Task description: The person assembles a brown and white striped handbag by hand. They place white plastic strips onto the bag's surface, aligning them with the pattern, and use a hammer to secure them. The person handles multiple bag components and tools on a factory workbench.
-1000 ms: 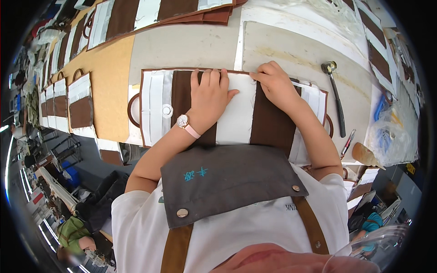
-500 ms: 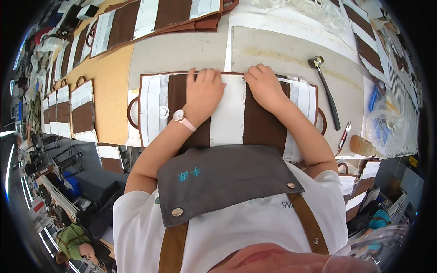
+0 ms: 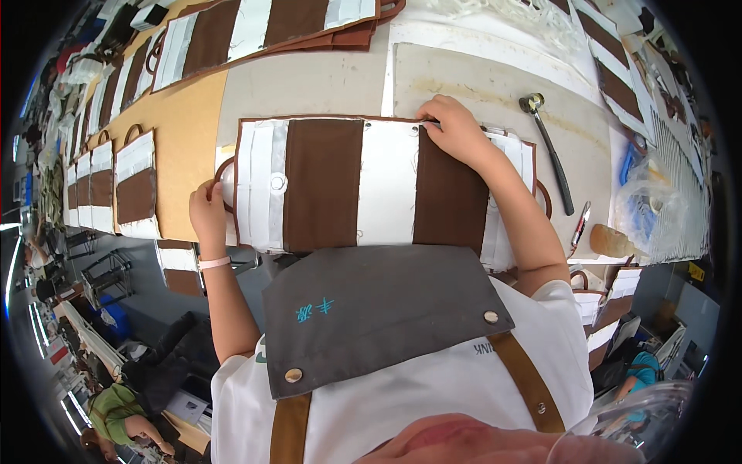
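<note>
A flat, unfolded bag piece (image 3: 325, 185) lies crosswise in front of me, brown and white panels side by side with thin brown edging. A curved brown handle sticks out at each short end. At the left end, my left hand (image 3: 207, 213) has its fingers closed on the left handle (image 3: 225, 172). Over the far edge, right of the middle white panel, my right hand (image 3: 452, 131) is bent with its fingertips closed on the edging. A round white disc (image 3: 278, 182) sits on the left white strip.
A black-handled hammer (image 3: 549, 151) lies to the right. Nearer are a red-and-silver small tool (image 3: 580, 228), an amber lump (image 3: 610, 241) and a clear plastic bag (image 3: 653, 205). More striped bag pieces (image 3: 255, 31) are stacked at the far left. Small bag pieces (image 3: 136, 182) lie along the left.
My left hand has moved from the far edge down and left to the left handle. My right hand stays at the far edge, shifted slightly.
</note>
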A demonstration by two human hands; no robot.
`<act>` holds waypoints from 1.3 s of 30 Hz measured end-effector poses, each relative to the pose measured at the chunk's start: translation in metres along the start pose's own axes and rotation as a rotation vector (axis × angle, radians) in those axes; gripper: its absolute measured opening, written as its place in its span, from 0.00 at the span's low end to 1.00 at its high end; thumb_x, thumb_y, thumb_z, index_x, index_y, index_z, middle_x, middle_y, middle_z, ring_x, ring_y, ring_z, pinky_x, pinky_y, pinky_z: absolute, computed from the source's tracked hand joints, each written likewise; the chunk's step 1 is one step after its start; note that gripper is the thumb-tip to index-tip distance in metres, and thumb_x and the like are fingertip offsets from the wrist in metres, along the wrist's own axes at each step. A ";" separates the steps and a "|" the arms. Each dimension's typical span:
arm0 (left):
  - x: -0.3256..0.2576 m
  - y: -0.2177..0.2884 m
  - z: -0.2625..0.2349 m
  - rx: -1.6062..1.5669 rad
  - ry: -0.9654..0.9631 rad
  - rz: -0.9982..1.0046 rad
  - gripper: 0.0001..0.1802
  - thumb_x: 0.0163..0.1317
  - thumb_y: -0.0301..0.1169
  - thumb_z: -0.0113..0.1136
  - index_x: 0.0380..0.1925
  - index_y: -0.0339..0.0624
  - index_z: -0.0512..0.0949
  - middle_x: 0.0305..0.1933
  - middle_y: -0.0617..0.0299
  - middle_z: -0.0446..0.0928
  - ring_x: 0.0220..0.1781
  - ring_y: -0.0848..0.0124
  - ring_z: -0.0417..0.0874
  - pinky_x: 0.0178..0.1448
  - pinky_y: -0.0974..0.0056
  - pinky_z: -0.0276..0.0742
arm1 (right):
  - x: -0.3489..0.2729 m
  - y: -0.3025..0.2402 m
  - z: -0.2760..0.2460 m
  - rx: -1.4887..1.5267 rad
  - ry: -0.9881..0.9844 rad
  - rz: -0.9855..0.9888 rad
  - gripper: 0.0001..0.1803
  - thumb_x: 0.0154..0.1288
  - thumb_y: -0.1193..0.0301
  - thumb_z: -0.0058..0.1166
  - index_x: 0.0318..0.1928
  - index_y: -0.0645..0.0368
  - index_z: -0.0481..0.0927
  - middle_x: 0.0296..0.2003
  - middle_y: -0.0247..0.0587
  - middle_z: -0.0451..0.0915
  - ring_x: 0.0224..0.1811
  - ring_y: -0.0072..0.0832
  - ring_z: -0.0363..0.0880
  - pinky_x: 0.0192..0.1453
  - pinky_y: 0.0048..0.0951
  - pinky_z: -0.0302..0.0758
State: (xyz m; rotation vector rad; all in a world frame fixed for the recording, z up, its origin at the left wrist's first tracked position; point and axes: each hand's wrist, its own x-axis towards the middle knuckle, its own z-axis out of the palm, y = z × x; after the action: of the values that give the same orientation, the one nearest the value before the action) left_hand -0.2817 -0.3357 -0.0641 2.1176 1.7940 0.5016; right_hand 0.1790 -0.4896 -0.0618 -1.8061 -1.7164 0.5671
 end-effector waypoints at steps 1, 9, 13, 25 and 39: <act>-0.005 0.005 0.002 0.045 0.035 0.072 0.14 0.66 0.34 0.61 0.44 0.34 0.82 0.37 0.50 0.79 0.38 0.57 0.80 0.45 0.57 0.77 | 0.000 0.000 -0.001 -0.020 -0.007 -0.002 0.09 0.59 0.79 0.54 0.41 0.60 0.80 0.38 0.46 0.78 0.47 0.47 0.75 0.53 0.43 0.73; 0.004 0.024 -0.010 -0.027 0.156 0.037 0.12 0.70 0.33 0.58 0.40 0.32 0.81 0.36 0.50 0.81 0.36 0.57 0.80 0.43 0.57 0.75 | -0.013 -0.004 0.000 -0.173 0.153 -0.072 0.14 0.59 0.77 0.58 0.47 0.62 0.80 0.42 0.46 0.77 0.49 0.46 0.75 0.55 0.43 0.73; 0.024 0.022 -0.012 -0.005 0.215 0.059 0.13 0.70 0.33 0.57 0.44 0.34 0.83 0.39 0.51 0.83 0.40 0.57 0.82 0.46 0.58 0.76 | -0.013 -0.001 0.005 -0.176 0.204 -0.121 0.16 0.59 0.78 0.60 0.49 0.62 0.78 0.43 0.46 0.77 0.49 0.46 0.74 0.55 0.42 0.73; 0.041 0.073 0.003 0.273 0.293 0.437 0.17 0.63 0.29 0.63 0.53 0.40 0.81 0.47 0.48 0.82 0.51 0.49 0.81 0.55 0.49 0.76 | -0.009 0.002 0.009 -0.298 0.254 -0.156 0.07 0.54 0.79 0.59 0.35 0.61 0.78 0.37 0.42 0.74 0.43 0.41 0.74 0.50 0.39 0.74; -0.014 0.251 0.146 -0.142 -0.040 1.204 0.13 0.56 0.25 0.65 0.43 0.40 0.82 0.38 0.62 0.77 0.43 0.63 0.79 0.51 0.60 0.74 | -0.007 -0.005 0.016 -0.584 0.290 -0.192 0.08 0.51 0.73 0.56 0.34 0.57 0.77 0.34 0.36 0.71 0.41 0.33 0.71 0.50 0.33 0.68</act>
State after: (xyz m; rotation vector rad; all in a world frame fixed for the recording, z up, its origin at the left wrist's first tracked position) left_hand 0.0033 -0.3921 -0.0800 2.8395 0.2429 0.7796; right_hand 0.1640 -0.4943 -0.0705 -1.9397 -1.9386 -0.3016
